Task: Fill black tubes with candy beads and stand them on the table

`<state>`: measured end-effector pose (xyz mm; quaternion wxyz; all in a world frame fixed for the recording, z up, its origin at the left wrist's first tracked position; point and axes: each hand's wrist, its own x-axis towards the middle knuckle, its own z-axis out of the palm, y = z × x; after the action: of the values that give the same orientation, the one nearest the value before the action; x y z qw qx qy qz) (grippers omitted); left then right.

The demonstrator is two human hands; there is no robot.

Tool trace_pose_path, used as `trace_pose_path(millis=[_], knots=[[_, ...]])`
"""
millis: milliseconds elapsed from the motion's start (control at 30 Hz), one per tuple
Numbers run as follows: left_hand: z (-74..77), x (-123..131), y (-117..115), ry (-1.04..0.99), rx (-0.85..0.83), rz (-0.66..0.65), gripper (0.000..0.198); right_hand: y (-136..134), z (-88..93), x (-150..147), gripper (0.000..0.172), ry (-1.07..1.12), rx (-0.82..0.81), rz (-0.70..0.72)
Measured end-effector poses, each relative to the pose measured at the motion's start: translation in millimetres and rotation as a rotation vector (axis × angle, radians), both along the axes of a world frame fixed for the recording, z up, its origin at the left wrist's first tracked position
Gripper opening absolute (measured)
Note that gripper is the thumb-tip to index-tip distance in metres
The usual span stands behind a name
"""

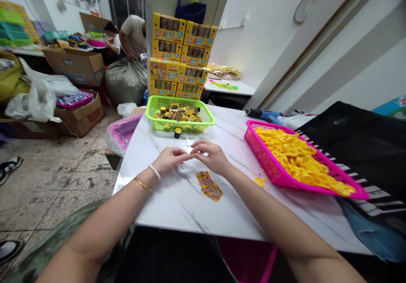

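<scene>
Over the white marbled table (165, 207), my left hand (172, 157) and my right hand (210, 156) meet with their fingertips pinched together. Whatever they hold is too small to make out; a clear glint shows just behind the fingers. Several orange patterned stickers or cards (209, 185) lie loosely overlapped below my right hand. Beyond the hands stands one small cylinder with a black side and yellow top (177, 133). Behind it, a green basket (155, 122) contains many similar little yellow-topped cylinders.
A pink basket (269, 168) heaped with yellow plastic pieces (292, 152) stands on the right, with yellow scraps (260, 180) beside it. Yellow display boxes (165, 69) are stacked at the back. A blue tool (264, 115) lies far right. At left, a person handles a large sack (127, 82).
</scene>
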<state>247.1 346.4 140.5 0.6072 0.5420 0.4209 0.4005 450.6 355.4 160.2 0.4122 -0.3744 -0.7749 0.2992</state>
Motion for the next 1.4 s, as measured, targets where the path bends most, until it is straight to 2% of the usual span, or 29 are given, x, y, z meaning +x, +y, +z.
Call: trace_pose_path(millis=[67,133,200,267,400,467,567,667,733,867,967,1033,1133,1233,1333,1400], knots=[[0.1,-5,5,-0.062,0.035,0.098,0.047,9,3.1,-20,0.03,0.148,-0.148,-0.014],[-0.4,-11,11,-0.115,0.051,0.2,0.043,17,0.4,-36,0.052,0.293,-0.399,-0.049],[-1.7,-15,17,-0.128,0.064,0.252,0.039,24,-5.5,-46,0.058,0.35,-0.613,-0.058],[-3.6,-16,21,-0.114,0.074,0.323,0.034,30,-11.6,-51,0.057,0.372,-0.69,-0.052],[-5.5,-15,22,-0.107,0.114,0.552,0.033,35,-17.4,-57,0.056,0.445,-0.582,-0.113],[-4.0,-15,21,-0.122,0.146,0.587,0.037,35,-17.3,-60,0.056,0.458,-0.547,-0.142],[0.5,-15,16,-0.134,0.176,0.58,0.041,32,-15.7,-62,0.05,0.448,-0.494,-0.142],[4.9,-14,12,-0.132,0.174,0.544,0.04,28,-13.3,-63,0.037,0.464,-0.422,-0.1],[7.1,-14,11,-0.13,0.129,0.521,0.038,25,-11.2,-63,0.034,0.493,-0.396,-0.07],[10.2,-13,9,-0.17,0.009,0.476,0.044,21,-7.9,-63,0.039,0.515,-0.368,-0.026],[11.6,-13,8,-0.235,-0.054,0.418,0.051,19,-8.0,-65,0.025,0.476,-0.377,-0.039],[12.1,-13,8,-0.307,-0.078,0.408,0.054,18,-8.7,-66,0.018,0.444,-0.438,-0.074],[11.4,-13,9,-0.312,0.014,0.417,0.048,16,-8.5,-65,0.022,0.43,-0.533,-0.105],[8.1,-13,12,-0.181,0.127,0.409,0.032,14,-7.4,-63,0.024,0.393,-0.571,-0.057],[3.4,-13,15,-0.092,0.156,0.446,0.022,14,-8.2,-60,0.031,0.365,-0.547,-0.025],[1.2,-12,16,-0.092,0.173,0.52,0.02,16,-9.6,-60,0.038,0.391,-0.493,-0.067]])
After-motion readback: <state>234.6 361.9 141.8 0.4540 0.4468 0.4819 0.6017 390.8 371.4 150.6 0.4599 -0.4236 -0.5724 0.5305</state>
